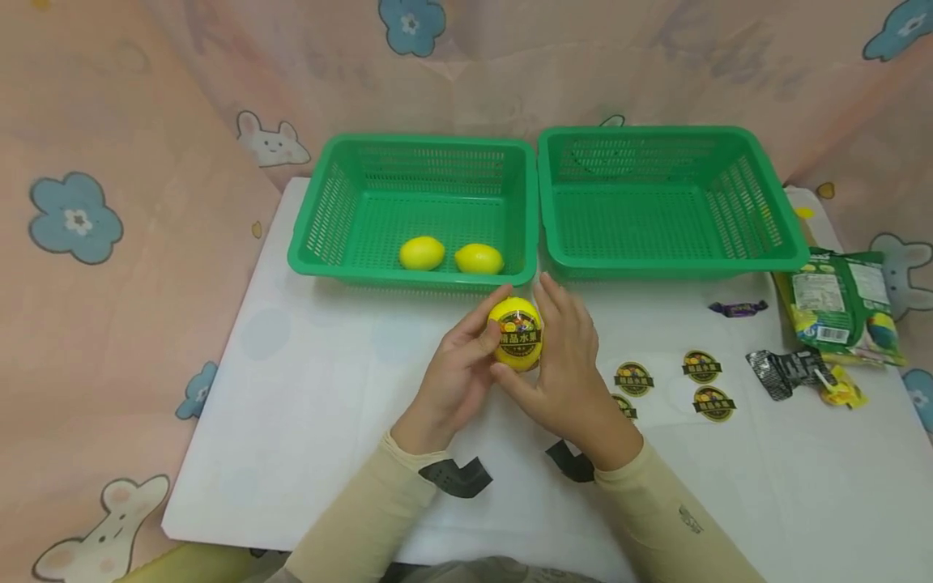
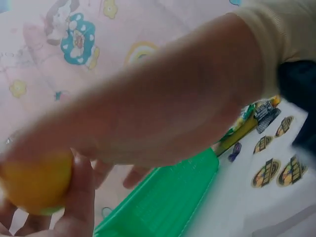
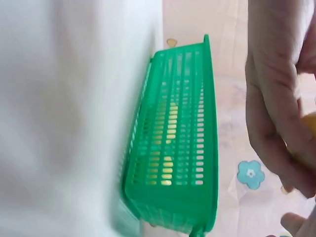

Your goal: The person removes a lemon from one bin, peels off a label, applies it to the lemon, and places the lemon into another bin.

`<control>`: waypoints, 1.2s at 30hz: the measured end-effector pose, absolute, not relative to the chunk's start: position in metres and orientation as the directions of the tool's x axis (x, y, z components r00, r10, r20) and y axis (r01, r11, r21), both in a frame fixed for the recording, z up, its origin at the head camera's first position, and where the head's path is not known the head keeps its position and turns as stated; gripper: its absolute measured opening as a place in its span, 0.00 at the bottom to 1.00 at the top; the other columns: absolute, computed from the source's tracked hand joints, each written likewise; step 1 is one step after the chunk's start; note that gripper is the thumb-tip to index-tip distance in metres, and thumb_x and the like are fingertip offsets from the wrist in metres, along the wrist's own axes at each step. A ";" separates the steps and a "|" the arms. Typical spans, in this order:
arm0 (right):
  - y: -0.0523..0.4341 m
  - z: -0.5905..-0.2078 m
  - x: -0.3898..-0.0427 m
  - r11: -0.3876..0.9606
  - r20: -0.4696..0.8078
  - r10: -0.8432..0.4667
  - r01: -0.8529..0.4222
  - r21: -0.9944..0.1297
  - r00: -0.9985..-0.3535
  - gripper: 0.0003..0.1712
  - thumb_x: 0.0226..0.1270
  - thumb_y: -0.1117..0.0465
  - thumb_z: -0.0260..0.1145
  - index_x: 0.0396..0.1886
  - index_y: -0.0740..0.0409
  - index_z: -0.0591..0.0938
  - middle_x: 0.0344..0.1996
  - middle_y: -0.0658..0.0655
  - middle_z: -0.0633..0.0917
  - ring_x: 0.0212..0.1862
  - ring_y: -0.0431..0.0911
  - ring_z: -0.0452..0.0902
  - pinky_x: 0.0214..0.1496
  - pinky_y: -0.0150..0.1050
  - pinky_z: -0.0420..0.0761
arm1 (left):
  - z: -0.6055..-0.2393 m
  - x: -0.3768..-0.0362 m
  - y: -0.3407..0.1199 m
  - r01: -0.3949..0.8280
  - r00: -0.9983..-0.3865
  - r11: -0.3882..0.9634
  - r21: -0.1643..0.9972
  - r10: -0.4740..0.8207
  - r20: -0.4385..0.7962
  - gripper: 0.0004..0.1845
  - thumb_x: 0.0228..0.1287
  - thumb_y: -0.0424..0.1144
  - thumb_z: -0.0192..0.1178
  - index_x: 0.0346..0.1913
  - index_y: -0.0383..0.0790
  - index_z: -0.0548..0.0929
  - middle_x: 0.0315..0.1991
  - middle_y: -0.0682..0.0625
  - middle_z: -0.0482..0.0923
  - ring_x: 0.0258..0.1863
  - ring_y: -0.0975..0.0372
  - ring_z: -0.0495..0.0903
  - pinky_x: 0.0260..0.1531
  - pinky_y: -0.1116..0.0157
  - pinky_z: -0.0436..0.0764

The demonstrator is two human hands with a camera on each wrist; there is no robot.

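A yellow lemon (image 1: 513, 305) with a round black-and-gold sticker (image 1: 519, 335) on its upper side is held just in front of the baskets. My left hand (image 1: 461, 364) grips it from the left, thumb over the front beside the sticker. On the other side my right hand (image 1: 567, 372) touches the lemon with its fingers extended. In the left wrist view the lemon (image 2: 42, 182) sits between fingers, its sticker out of sight. Two plain lemons, a left one (image 1: 421, 253) and a right one (image 1: 479, 259), lie in the left green basket (image 1: 430, 206).
Several loose stickers (image 1: 633, 379) lie right of my right hand. A second green basket (image 1: 627, 223) stands beside the first. At the right are a purple-wrapped candy (image 1: 738, 309), a green snack bag (image 1: 841, 304), a black wrapper (image 1: 787, 371) and a yellow-wrapped candy (image 1: 844, 390).
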State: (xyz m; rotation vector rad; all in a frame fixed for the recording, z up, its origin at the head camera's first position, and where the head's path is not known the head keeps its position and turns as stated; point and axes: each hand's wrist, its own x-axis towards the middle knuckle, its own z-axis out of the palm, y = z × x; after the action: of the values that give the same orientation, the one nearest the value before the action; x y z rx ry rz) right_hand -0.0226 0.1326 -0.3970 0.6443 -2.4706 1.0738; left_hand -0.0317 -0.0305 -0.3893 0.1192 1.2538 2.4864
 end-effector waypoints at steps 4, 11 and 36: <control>0.132 -0.395 -0.016 0.521 0.569 -0.223 -0.590 -0.617 -0.792 0.41 0.85 0.34 0.46 0.80 0.60 0.60 0.80 0.66 0.56 0.77 0.65 0.50 0.73 0.64 0.49 | -0.391 -0.031 -0.029 -0.228 -0.940 -0.491 0.841 0.336 -0.059 0.51 0.61 0.62 0.68 0.83 0.45 0.63 0.81 0.43 0.60 0.60 0.60 0.77 0.55 0.64 0.82; 0.126 -0.394 -0.024 0.482 0.643 -0.238 -0.663 -0.572 -0.728 0.21 0.88 0.51 0.47 0.55 0.52 0.85 0.77 0.66 0.64 0.77 0.61 0.55 0.73 0.61 0.52 | -0.398 -0.025 -0.028 -0.284 -0.918 -0.571 0.770 0.393 -0.047 0.55 0.58 0.61 0.71 0.85 0.46 0.59 0.70 0.49 0.70 0.48 0.64 0.81 0.48 0.67 0.82; 0.139 -0.396 -0.024 0.508 0.545 -0.193 -0.558 -0.656 -0.816 0.42 0.86 0.34 0.41 0.83 0.59 0.58 0.81 0.67 0.55 0.79 0.63 0.48 0.73 0.65 0.49 | -0.399 -0.025 -0.028 -0.082 -0.934 -0.466 0.881 0.345 0.096 0.32 0.80 0.34 0.54 0.80 0.47 0.58 0.65 0.40 0.74 0.44 0.60 0.84 0.44 0.64 0.85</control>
State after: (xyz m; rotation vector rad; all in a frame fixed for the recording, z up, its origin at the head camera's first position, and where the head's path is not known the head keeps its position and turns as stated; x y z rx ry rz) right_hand -0.0239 0.1388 -0.3956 0.6206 -2.3501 1.2349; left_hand -0.0251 -0.0280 -0.3987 0.3831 1.4593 2.4634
